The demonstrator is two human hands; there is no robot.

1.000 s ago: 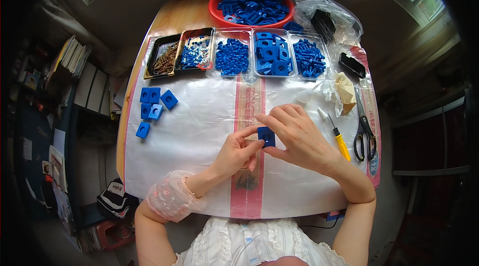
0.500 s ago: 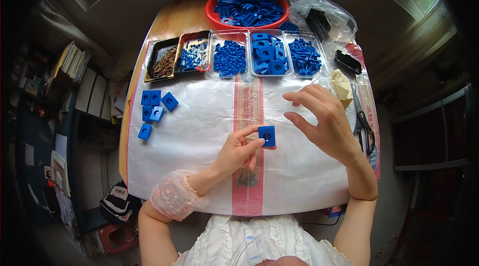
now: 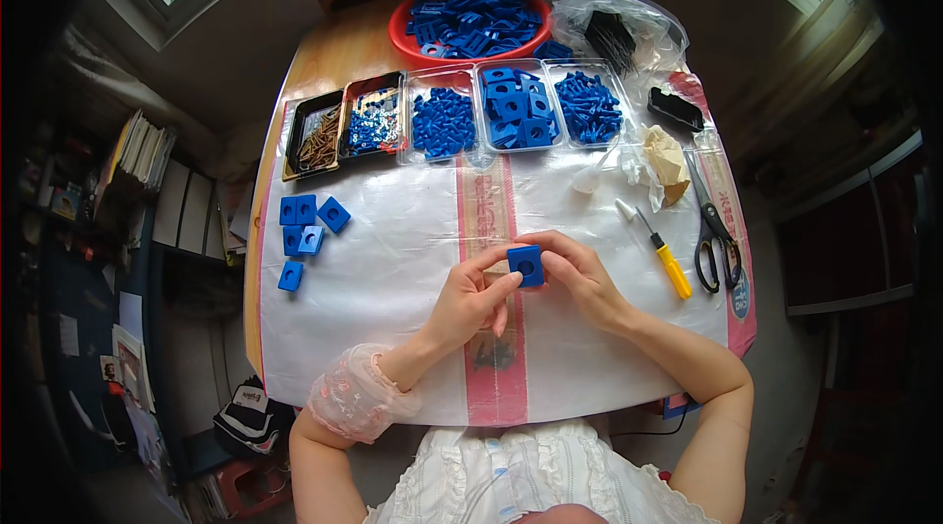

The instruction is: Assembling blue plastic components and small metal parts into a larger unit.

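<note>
White plastic sheeting (image 3: 393,259) with a red printed band (image 3: 488,229) down its middle is spread over a wooden table (image 3: 324,53), seen from above.

Item held: blue square block (image 3: 526,266) with a round centre hole, raised just above the red band, near the sheet's middle. It is pinched between both hands: left hand (image 3: 471,298) with thumb and forefinger closed on its left edge, right hand (image 3: 580,274) with fingers curled around its right and upper edges.

Open room: bare sheeting lies to the left of the hands and between the hands and the trays; the near table edge lies close below the wrists.

Left margin: six loose blue blocks (image 3: 306,229) are grouped near the sheet's left edge.

Right margin: yellow-handled screwdriver (image 3: 664,259), black-handled scissors (image 3: 715,229) and crumpled tan paper (image 3: 668,163) are laid just beside one another.

Far row, left to right: dark tray of brown screws (image 3: 316,136); tray of small mixed parts (image 3: 374,124); three clear trays of blue parts (image 3: 516,107).

Far edge: red round bowl (image 3: 398,28) heaped with blue pieces; clear plastic bag (image 3: 614,28) holding black parts, to its right.
</note>
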